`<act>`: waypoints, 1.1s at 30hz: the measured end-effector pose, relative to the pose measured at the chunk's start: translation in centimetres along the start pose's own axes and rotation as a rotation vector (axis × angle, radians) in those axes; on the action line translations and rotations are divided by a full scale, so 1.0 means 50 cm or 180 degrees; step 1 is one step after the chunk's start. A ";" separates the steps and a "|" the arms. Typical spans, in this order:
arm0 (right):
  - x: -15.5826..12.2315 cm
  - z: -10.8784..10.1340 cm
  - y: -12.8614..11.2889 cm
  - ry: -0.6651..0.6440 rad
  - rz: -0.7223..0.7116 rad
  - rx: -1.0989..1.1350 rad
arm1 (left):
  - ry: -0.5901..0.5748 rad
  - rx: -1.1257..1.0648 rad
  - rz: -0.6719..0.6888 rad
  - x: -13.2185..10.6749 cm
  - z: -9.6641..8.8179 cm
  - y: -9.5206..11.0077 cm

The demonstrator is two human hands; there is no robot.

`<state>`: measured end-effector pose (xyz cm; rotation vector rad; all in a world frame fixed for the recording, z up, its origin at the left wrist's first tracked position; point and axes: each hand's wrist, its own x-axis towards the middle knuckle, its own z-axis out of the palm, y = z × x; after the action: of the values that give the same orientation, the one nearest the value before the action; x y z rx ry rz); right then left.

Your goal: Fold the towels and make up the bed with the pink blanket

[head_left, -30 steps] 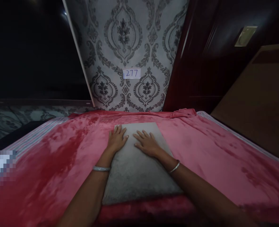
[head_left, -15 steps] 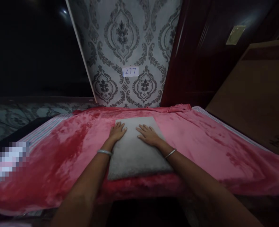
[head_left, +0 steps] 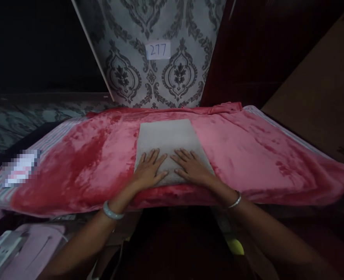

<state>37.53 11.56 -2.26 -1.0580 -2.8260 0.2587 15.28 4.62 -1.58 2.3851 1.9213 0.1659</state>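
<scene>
A flat grey rectangular piece of soft-looking cloth (head_left: 166, 134) lies on a pink and red plush blanket (head_left: 236, 151). On the near left part of the grey piece rests my left hand (head_left: 150, 169), palm down with fingers spread. My right hand (head_left: 191, 166) lies flat on its near right part, fingers apart and pointing away from me. A small gap separates the two hands. Each wrist wears a bracelet. Whether the grey piece is one layer or folded cannot be made out.
A striped cloth (head_left: 55, 134) shows under the blanket at its sides. Behind stands a patterned wall with a paper label (head_left: 158, 49) reading 277. A large dark screen (head_left: 37, 46) is at left, a brown cardboard-like panel (head_left: 314, 89) at right. Pink fabric (head_left: 37, 249) lies lower left.
Both hands have slid toward me, from the far part of the grey piece to its near edge. The view has tipped downward, showing more below the blanket's front edge.
</scene>
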 end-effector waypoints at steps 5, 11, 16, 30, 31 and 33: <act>-0.039 0.019 0.070 0.0236 0.0585 0.0150 | 0.0191 0.0060 -0.0018 0.002 0.001 -0.009; -0.119 0.059 0.128 0.1017 0.1009 0.0838 | 0.0592 0.0030 -0.0059 -0.018 0.006 -0.007; -0.135 0.049 0.107 0.1404 0.1293 0.1775 | 0.0855 -0.0037 0.0571 -0.059 0.022 0.042; -0.151 0.058 0.028 0.1405 0.1328 0.4794 | 0.1192 0.0172 0.0639 -0.055 0.037 0.090; -0.150 0.058 0.014 0.1454 0.1329 0.5051 | 0.1217 0.0188 0.0668 -0.055 0.038 0.091; -0.148 0.054 -0.017 0.1589 0.1320 0.5698 | 0.1338 0.0253 0.0784 -0.053 0.042 0.090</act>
<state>42.11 5.74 -5.07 -0.8343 -0.9773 1.7012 19.36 1.08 -3.20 2.8168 1.7933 0.6664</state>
